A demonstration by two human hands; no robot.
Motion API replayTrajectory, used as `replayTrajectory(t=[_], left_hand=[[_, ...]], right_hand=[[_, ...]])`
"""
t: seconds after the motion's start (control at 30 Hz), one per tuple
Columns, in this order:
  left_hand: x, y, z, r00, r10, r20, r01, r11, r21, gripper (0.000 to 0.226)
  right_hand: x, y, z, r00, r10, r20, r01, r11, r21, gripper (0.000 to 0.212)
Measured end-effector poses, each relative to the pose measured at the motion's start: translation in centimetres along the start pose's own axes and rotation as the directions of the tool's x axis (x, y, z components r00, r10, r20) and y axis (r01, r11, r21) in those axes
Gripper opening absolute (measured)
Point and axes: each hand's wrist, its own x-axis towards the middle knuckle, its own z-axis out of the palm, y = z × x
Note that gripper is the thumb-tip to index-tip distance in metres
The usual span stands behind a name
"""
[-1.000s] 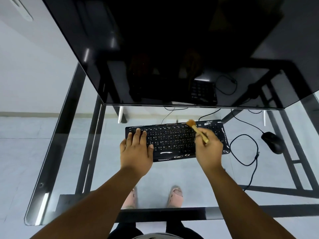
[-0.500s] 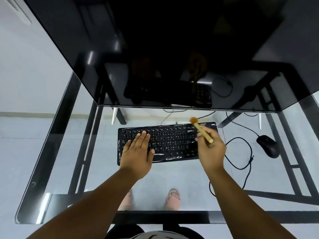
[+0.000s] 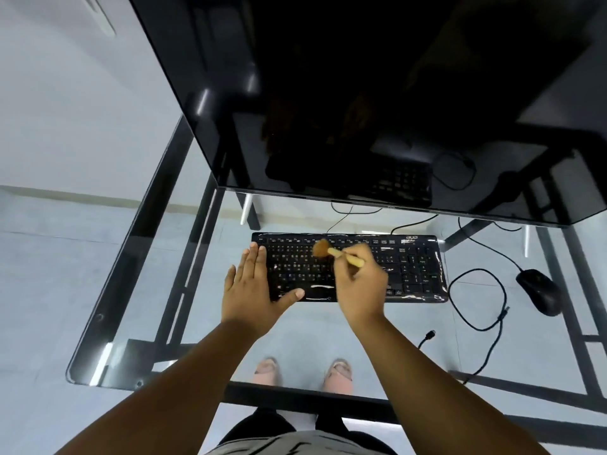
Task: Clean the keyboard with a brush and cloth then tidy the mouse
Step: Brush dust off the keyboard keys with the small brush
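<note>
The left hand [image 3: 251,290] lay flat with straight fingers on the left end of the black corded keyboard [image 3: 410,267], probably to keep it from sliding under the strokes. The right hand [image 3: 359,284] gripped the pale wooden handle of a small tan-bristled brush [image 3: 331,251], angled so the bristles met the upper key rows near the middle, which suits sweeping dust out from between keys. The black computer mouse [image 3: 538,292] sat well apart to the right, its cable [image 3: 476,300] looped loosely between it and the keyboard; no cloth showed. Everything rested on a clear glass tabletop [image 3: 184,323] on a black frame, under a large dark monitor [image 3: 361,93], with pale floor tiles and sandalled feet [image 3: 303,372] visible through the glass
</note>
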Motion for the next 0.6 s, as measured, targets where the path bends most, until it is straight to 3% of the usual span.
replayTrajectory(t=[0.07, 0.17, 0.33, 0.47, 0.57, 0.6], left_hand=[[-0.1, -1.6, -0.3, 1.0, 0.008, 0.015, -0.008, 1.0, -0.002, 0.12], [-0.4, -3.2, -0.5, 0.997, 0.007, 0.074, -0.007, 1.0, -0.004, 0.125], [-0.9, -5.6, -0.8, 0.979, 0.021, 0.205, -0.033, 0.998, 0.057, 0.13], [-1.2, -7.1, -0.8, 0.96, 0.055, 0.273, -0.085, 0.991, 0.1, 0.129], [-1.0, -7.0, -0.7, 0.958, 0.07, 0.279, -0.104, 0.988, 0.11, 0.128], [-0.9, -7.2, -0.7, 0.957, 0.075, 0.282, -0.109, 0.988, 0.109, 0.128]], right_hand=[[-0.4, -0.8, 0.7, 1.0, -0.011, 0.018, 0.01, 0.997, 0.078, 0.007], [-1.5, -1.6, 2.2, 0.977, -0.056, 0.204, 0.034, 0.993, 0.111, 0.003], [-1.9, -2.2, 3.4, 1.0, -0.002, 0.015, 0.001, 0.999, 0.054, 0.008], [-2.7, -2.7, 4.2, 0.986, -0.059, 0.157, 0.055, 0.998, 0.032, 0.004], [-2.7, -2.1, 3.8, 0.999, -0.014, -0.029, 0.014, 1.0, 0.015, 0.008], [-2.9, -2.0, 3.7, 0.999, -0.011, -0.031, 0.013, 0.999, 0.04, 0.009]])
